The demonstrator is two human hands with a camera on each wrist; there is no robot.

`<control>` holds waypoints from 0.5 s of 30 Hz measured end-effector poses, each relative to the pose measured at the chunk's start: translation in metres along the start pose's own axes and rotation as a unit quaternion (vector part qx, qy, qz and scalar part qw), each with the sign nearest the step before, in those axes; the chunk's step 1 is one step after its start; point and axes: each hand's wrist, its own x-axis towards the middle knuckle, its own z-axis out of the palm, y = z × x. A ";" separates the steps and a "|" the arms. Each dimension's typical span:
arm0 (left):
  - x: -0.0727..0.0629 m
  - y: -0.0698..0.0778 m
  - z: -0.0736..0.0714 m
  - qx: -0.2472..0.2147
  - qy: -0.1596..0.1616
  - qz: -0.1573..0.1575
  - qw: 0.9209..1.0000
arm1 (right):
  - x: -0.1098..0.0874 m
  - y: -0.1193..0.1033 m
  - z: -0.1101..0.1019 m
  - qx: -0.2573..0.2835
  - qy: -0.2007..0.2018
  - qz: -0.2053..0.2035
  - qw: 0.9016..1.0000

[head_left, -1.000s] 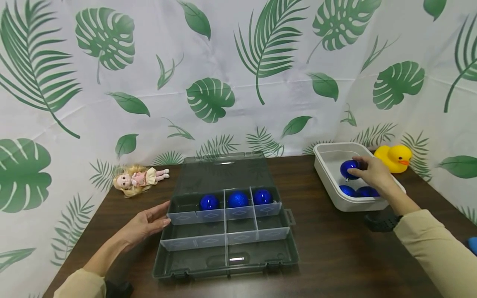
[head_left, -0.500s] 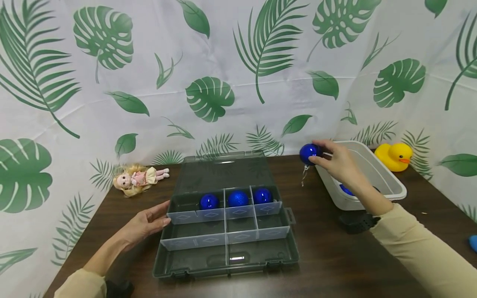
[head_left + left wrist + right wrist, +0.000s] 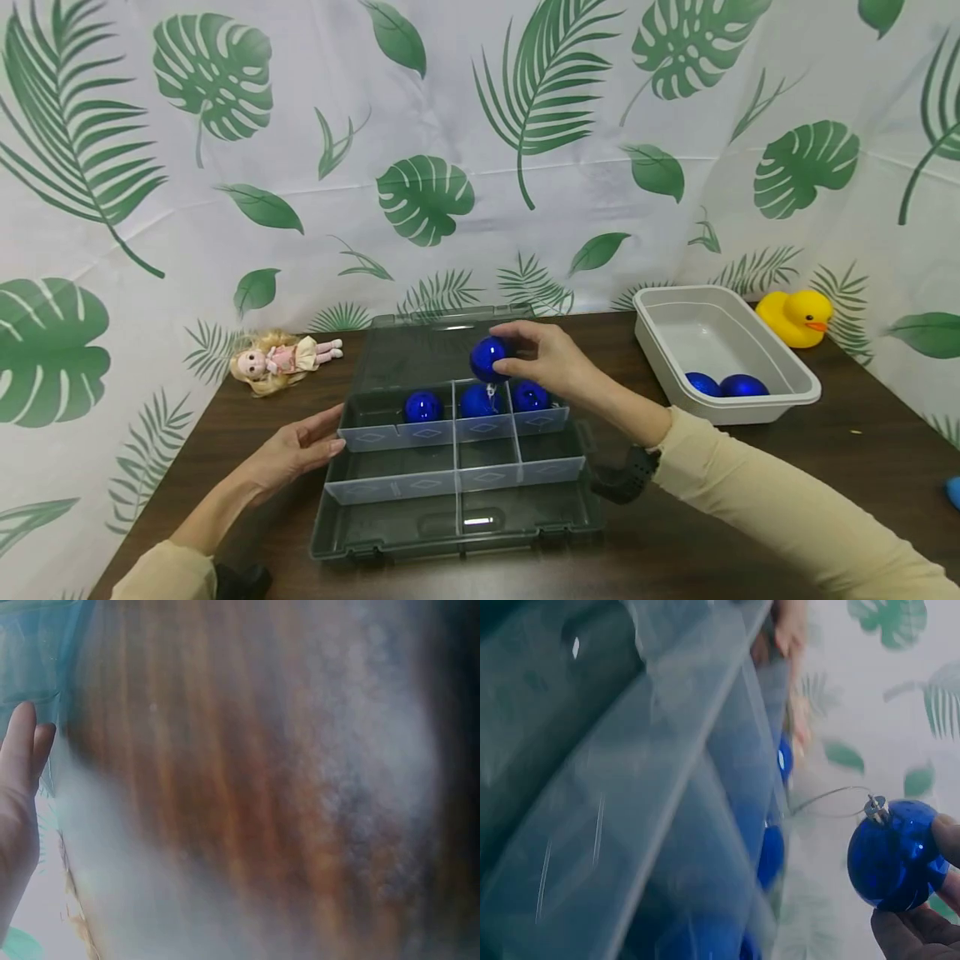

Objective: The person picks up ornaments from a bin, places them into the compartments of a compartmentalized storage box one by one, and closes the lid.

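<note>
My right hand [image 3: 551,360] pinches a shiny blue Christmas ball [image 3: 489,358] above the back row of a dark see-through divider box [image 3: 390,521]. In the right wrist view, the ball [image 3: 892,859] shows a silver cap with a thin string loop. Three blue balls, a left one [image 3: 422,407], a middle one [image 3: 478,402] and a right one [image 3: 531,396], lie in the back row's compartments; the held ball partly covers the middle one. My left hand [image 3: 288,454] rests with relaxed fingers against the box's left side. In the left wrist view, its fingers [image 3: 21,746] lie at the box wall.
A white tub [image 3: 652,350] with two blue balls [image 3: 742,385] stands at the right. Beside it sits a yellow rubber duck [image 3: 795,318]. A doll [image 3: 281,360] lies at the back left. The box's lid [image 3: 442,350] leans open toward the leaf-printed cloth [image 3: 570,108].
My right hand has lifted the blue Christmas ball out of the white tub and carried it left, over the box's back row. The left hand has stayed in place.
</note>
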 end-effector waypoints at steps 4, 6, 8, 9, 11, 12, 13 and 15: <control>-0.001 0.001 0.000 0.001 0.002 -0.001 1.000 | 0.005 -0.011 0.022 0.023 -0.031 -0.002 0.999; -0.001 0.002 0.000 0.002 0.003 -0.001 1.000 | 0.007 -0.016 0.032 0.032 -0.040 -0.009 0.999; 0.000 0.002 0.000 0.003 0.004 -0.002 1.000 | 0.009 -0.021 0.041 0.041 -0.048 -0.017 0.998; 0.000 0.002 0.000 0.002 0.004 -0.002 1.000 | 0.009 -0.022 0.045 0.043 -0.052 -0.023 0.997; 0.000 0.002 0.000 0.000 0.005 -0.002 1.000 | 0.011 -0.024 0.054 0.046 -0.063 -0.032 0.996; 0.000 0.001 0.000 -0.001 0.005 -0.002 1.000 | 0.012 -0.024 0.058 0.050 -0.070 -0.034 0.996; 0.000 0.001 0.001 -0.002 0.005 -0.003 1.000 | 0.013 -0.023 0.062 0.051 -0.078 -0.038 0.995; 0.000 0.001 0.001 -0.005 0.003 -0.003 1.000 | 0.014 -0.022 0.069 0.045 -0.095 -0.044 0.994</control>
